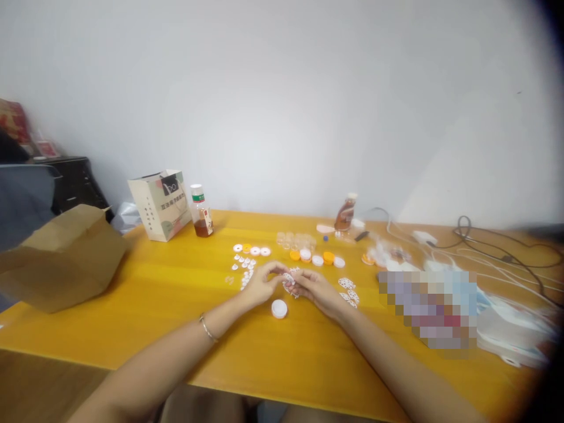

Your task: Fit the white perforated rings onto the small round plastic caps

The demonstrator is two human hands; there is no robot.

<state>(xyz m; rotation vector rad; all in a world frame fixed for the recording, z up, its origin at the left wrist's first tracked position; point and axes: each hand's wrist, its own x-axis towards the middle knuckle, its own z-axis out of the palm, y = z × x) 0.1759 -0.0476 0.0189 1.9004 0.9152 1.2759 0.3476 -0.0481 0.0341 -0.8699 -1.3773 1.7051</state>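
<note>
My left hand (pixel 261 283) and my right hand (pixel 316 289) meet over the middle of the yellow table (pixel 176 305). Between their fingertips they pinch a small white perforated sheet of stickers (pixel 289 281). A thin bracelet circles my left wrist. A round white cap (pixel 279 308) lies on the table just below my hands. More small white sticker pieces (pixel 349 291) lie to the right of my right hand. Left of my hands is a scatter of tiny white discs (pixel 245 265).
White and orange caps (pixel 315 257) and clear small jars (pixel 296 239) line the table behind my hands. A paper gift bag (pixel 161 204), a brown-liquid bottle (pixel 201 212) and a second bottle (pixel 346 212) stand near the wall. Brown paper bag (pixel 61 258) at left, cables (pixel 484 247) at right.
</note>
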